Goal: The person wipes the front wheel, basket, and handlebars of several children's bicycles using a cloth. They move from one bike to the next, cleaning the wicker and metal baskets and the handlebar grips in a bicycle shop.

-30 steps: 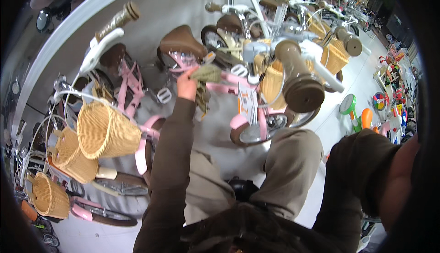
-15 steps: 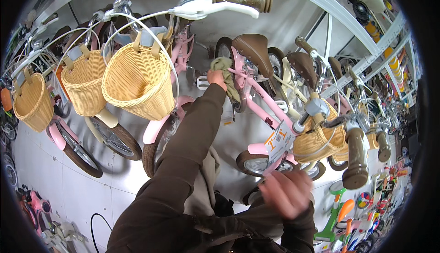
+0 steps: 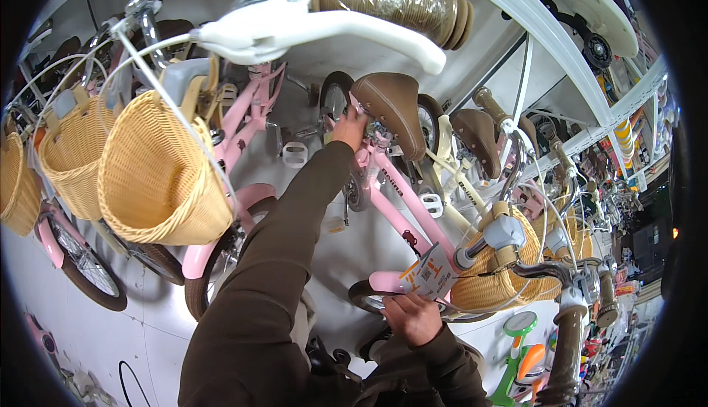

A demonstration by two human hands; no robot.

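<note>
A pink children's bicycle (image 3: 402, 211) with a brown saddle (image 3: 393, 108) stands in front of me, angled to the right. My left hand (image 3: 349, 128) reaches in behind the saddle and lies against the frame's rear part. Its fingers are bent around something there, and what they grip is hidden. Close to the front wheel, my right hand (image 3: 414, 318) is closed at the lower edge of a white and orange card (image 3: 430, 270) hanging on the bicycle. Whether it grips the card or a part behind it, I cannot tell.
Bicycles with wicker baskets (image 3: 158, 178) crowd the left. A white brake lever (image 3: 332, 35) and brown grip (image 3: 391, 5) jut across the top. On the right are a cream bicycle (image 3: 461, 186), more handlebars and a green-and-orange toy (image 3: 520, 359). White shelf rails (image 3: 560, 60) run overhead.
The green cloth that was in my left hand no longer shows; that hand has moved up against the frame behind the saddle. My right hand has come left and down to the card.
</note>
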